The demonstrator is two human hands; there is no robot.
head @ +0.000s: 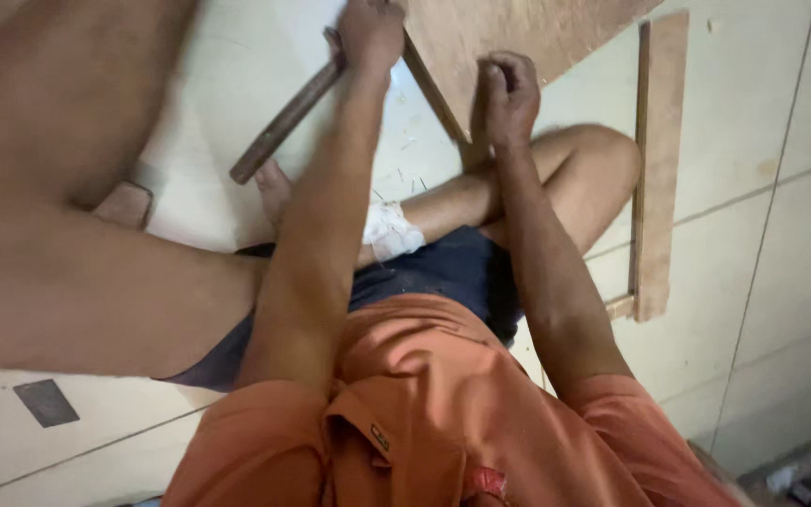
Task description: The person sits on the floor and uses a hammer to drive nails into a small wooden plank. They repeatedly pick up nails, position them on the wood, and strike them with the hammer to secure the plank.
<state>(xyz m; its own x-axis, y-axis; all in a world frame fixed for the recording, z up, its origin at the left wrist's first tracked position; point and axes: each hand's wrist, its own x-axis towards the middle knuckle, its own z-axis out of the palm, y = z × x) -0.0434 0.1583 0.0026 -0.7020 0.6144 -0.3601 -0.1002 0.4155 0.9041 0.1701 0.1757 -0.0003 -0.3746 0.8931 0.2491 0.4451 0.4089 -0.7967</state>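
Observation:
My left hand [371,33] is closed around the wooden handle of a hammer [283,122]; the handle slants down to the left over the pale tiled floor, and its head is out of view. My right hand [509,94] is curled into a fist at the lower edge of a brown wooden board [518,28] that lies at the top of the view. Whether anything small sits between its fingers cannot be told. I sit on the floor with my bent legs under both arms.
A long wooden strip frame [659,169] lies on the floor at the right. A small wooden block [124,205] sits at the left, a dark flat rectangle [46,402] at the lower left. A white cloth [391,230] rests by my shin.

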